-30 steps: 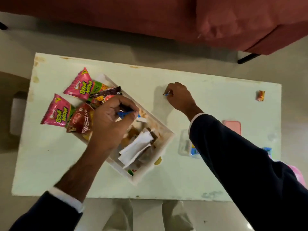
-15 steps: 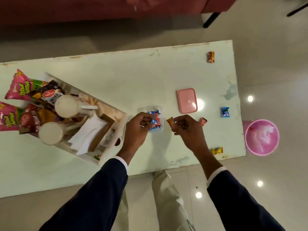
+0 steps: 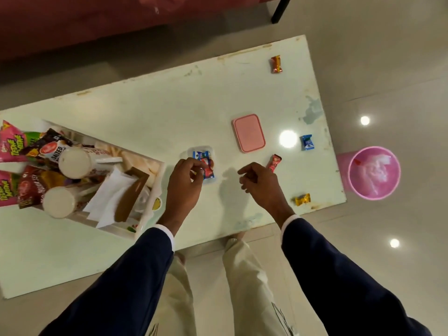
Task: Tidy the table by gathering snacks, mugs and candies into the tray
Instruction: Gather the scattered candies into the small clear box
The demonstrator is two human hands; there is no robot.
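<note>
A white tray [image 3: 158, 183] at the table's left holds two white mugs [image 3: 75, 163], pink and brown snack packets [image 3: 13, 144] and paper napkins. Just right of it stands a small clear container [image 3: 210, 149] with blue and red candies inside. My left hand [image 3: 185, 184] reaches over it, thumb and forefinger pinched on a red candy [image 3: 209, 169]. My right hand [image 3: 260, 184] hovers to the right, fingers loosely apart and empty. Loose candies lie around: red [image 3: 274, 163] beside my right hand, blue [image 3: 306, 142], yellow [image 3: 302, 199], and orange [image 3: 276, 64] at the far corner.
A pink lid [image 3: 249, 133] lies flat beyond my right hand. On the floor past the table's right end stands a pink bin [image 3: 374, 172]. A red sofa [image 3: 72, 23] runs along the far side. My legs are at the near table edge.
My view swung right from the tray to the container. The orange candy held by my right hand half a second ago is gone from it; that hand has opened and drawn right.
</note>
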